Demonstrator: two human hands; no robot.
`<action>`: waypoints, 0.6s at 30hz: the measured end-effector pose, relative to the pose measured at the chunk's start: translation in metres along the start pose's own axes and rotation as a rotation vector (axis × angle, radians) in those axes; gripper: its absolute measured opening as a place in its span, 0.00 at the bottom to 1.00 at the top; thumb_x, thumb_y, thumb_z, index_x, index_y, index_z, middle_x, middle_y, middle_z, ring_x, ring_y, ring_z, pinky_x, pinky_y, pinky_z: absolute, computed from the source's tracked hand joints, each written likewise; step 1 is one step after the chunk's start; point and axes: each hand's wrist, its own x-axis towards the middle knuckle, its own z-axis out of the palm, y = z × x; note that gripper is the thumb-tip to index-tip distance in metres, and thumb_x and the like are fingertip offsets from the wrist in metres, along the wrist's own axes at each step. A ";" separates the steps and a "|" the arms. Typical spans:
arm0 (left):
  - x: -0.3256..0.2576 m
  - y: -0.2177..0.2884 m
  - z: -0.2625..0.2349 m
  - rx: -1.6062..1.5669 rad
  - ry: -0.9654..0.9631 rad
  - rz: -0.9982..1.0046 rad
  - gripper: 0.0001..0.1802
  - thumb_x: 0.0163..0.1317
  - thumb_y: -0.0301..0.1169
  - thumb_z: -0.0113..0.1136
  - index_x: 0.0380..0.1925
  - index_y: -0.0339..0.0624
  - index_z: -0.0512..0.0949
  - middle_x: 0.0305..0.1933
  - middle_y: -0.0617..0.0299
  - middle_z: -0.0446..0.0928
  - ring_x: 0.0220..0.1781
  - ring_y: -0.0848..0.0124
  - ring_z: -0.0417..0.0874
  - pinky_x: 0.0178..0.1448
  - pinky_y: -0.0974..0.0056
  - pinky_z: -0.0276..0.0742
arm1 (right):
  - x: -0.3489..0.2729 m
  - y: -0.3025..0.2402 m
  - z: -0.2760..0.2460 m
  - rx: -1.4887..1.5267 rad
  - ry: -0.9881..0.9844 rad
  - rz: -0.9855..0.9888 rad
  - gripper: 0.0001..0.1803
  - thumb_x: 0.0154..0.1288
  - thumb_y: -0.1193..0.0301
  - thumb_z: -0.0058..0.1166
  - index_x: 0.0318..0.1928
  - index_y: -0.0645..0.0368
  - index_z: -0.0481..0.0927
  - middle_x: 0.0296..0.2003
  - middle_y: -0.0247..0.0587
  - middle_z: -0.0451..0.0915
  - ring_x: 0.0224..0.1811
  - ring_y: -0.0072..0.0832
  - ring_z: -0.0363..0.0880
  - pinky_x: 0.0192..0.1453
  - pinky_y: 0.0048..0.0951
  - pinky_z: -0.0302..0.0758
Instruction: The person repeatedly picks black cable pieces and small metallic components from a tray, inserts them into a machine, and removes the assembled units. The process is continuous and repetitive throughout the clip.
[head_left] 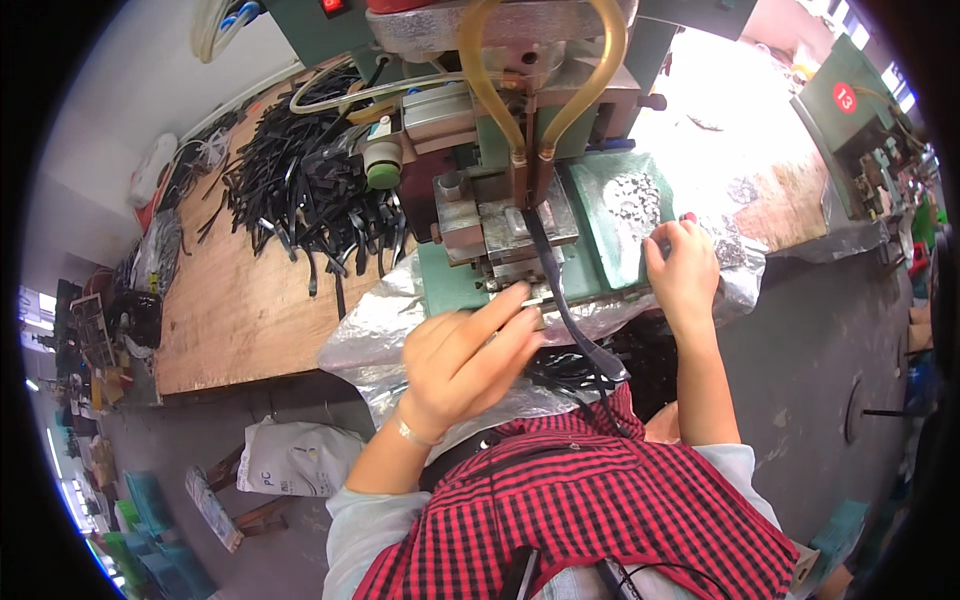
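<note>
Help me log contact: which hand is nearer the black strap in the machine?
Left. The left hand has fingertips at the black strap; the right hand rests apart, further right.

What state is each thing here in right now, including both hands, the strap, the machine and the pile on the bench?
Left hand: fingers stretched out, pressing the black strap at the machine's front edge.
Right hand: curled, resting on the silver foil sheet.
Black strap: laid across the green press machine, its end hanging down.
Pile of black straps: loose, heaped on the wooden bench.
Red switch: lit.
</note>
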 end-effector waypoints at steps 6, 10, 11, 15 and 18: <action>-0.055 -0.024 -0.080 0.224 0.340 -0.438 0.10 0.70 0.18 0.64 0.50 0.33 0.85 0.50 0.51 0.88 0.38 0.69 0.88 0.37 0.67 0.81 | -0.005 0.010 -0.003 0.061 -0.035 0.035 0.06 0.62 0.68 0.67 0.35 0.56 0.84 0.35 0.43 0.84 0.42 0.48 0.84 0.48 0.48 0.80; -0.054 -0.079 -0.119 0.426 0.141 -0.783 0.07 0.73 0.25 0.65 0.46 0.32 0.85 0.44 0.58 0.85 0.40 0.71 0.84 0.43 0.66 0.78 | 0.015 -0.005 -0.003 0.373 -0.081 0.244 0.08 0.67 0.66 0.67 0.40 0.57 0.85 0.34 0.46 0.89 0.39 0.43 0.89 0.46 0.40 0.83; -0.068 -0.107 -0.117 0.522 0.016 -0.769 0.10 0.69 0.31 0.71 0.43 0.33 0.86 0.42 0.57 0.83 0.39 0.67 0.81 0.45 0.61 0.78 | 0.022 -0.014 -0.001 0.380 -0.130 0.246 0.10 0.67 0.66 0.68 0.44 0.57 0.87 0.35 0.45 0.89 0.39 0.38 0.90 0.48 0.38 0.83; -0.142 -0.178 -0.077 0.663 -0.205 -1.107 0.22 0.55 0.43 0.81 0.33 0.32 0.86 0.41 0.49 0.82 0.39 0.53 0.84 0.47 0.54 0.80 | 0.051 -0.041 0.024 1.508 -0.246 0.330 0.13 0.74 0.74 0.62 0.55 0.61 0.86 0.44 0.34 0.90 0.46 0.21 0.87 0.53 0.26 0.81; -0.152 -0.199 -0.083 0.516 -0.223 -1.166 0.15 0.56 0.35 0.77 0.32 0.33 0.85 0.40 0.49 0.83 0.41 0.51 0.86 0.48 0.53 0.81 | 0.049 -0.023 0.005 0.863 -0.188 0.296 0.13 0.72 0.73 0.62 0.54 0.59 0.87 0.50 0.37 0.89 0.49 0.22 0.86 0.57 0.27 0.80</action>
